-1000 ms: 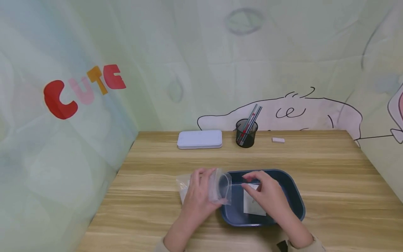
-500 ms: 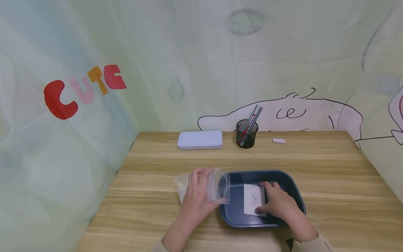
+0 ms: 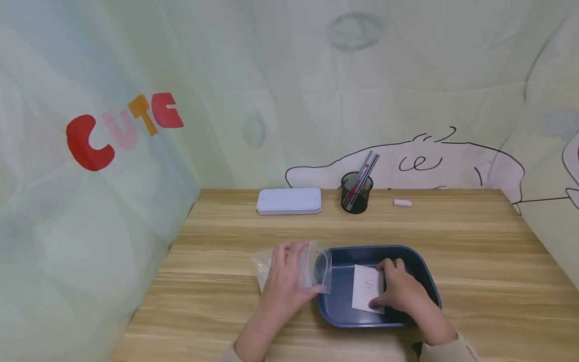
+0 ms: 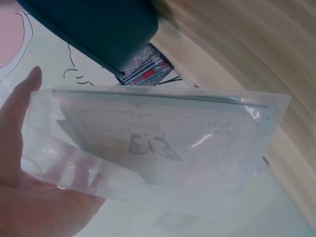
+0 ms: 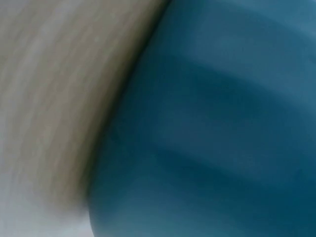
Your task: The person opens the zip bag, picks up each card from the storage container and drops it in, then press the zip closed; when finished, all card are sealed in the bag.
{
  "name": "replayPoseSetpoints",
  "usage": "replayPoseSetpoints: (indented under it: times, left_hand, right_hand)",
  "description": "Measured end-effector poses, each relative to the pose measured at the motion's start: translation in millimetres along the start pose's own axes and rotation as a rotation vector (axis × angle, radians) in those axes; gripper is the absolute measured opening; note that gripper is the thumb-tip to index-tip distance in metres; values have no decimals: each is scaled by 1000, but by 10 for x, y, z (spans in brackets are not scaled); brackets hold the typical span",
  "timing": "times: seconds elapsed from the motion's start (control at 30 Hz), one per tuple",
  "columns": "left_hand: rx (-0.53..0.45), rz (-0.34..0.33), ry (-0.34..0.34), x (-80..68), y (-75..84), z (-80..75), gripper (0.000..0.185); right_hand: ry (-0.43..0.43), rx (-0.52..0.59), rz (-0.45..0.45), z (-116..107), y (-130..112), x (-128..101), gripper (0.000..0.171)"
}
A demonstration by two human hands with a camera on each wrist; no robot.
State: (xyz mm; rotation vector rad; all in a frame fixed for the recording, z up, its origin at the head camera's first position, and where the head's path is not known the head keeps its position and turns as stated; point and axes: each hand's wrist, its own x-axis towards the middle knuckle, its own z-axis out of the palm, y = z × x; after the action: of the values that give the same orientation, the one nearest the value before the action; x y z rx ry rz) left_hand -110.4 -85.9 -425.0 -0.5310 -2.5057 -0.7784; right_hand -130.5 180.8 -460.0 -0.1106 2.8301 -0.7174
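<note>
My left hand (image 3: 282, 289) holds a clear plastic bag (image 3: 316, 269), its mouth gaping toward the blue tray (image 3: 339, 296). In the left wrist view, pale sheets with a butterfly print (image 4: 153, 145) lie inside the bag. My right hand (image 3: 404, 291) reaches into the tray and grips a small white card (image 3: 364, 286) by its right part, thumb on the near edge and fingers on the far one. A faint grey drawing marks the card. The right wrist view shows only the blurred tray wall (image 5: 212, 123) and table; the hand is outside it.
Along the back of the wooden table (image 3: 217, 236) stand a white flat case (image 3: 289, 200), a black mesh cup (image 3: 356, 198) with several pencils, and a small white eraser (image 3: 402, 203). Behind them hangs a printed curtain (image 3: 271, 90).
My right hand has come down from above the tray onto the card and taken hold of it. The card has turned very slightly. The left hand with the bag has stayed nearly still.
</note>
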Motion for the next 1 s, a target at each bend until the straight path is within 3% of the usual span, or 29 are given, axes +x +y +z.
replayPoseSetpoints:
  times: [0.27, 0.4, 0.63, 0.73, 1.0]
  left_hand:
    - [6, 10, 21, -3, -8, 4, 102]
    - [10, 8, 15, -1, -10, 0, 103]
    - [13, 6, 15, 8, -13, -11, 102]
    - [15, 12, 20, 10, -14, -13, 102]
    - [7, 19, 31, 15, -14, -16, 102]
  right_hand:
    - [14, 31, 37, -45, 8, 12, 75]
    - [56, 14, 4, -77, -4, -2, 69]
    - [184, -21, -103, -174, -26, -64, 22]
    - [195, 0, -139, -241, -26, -91, 8]
    - [182, 129, -187, -433, -55, -189, 6]
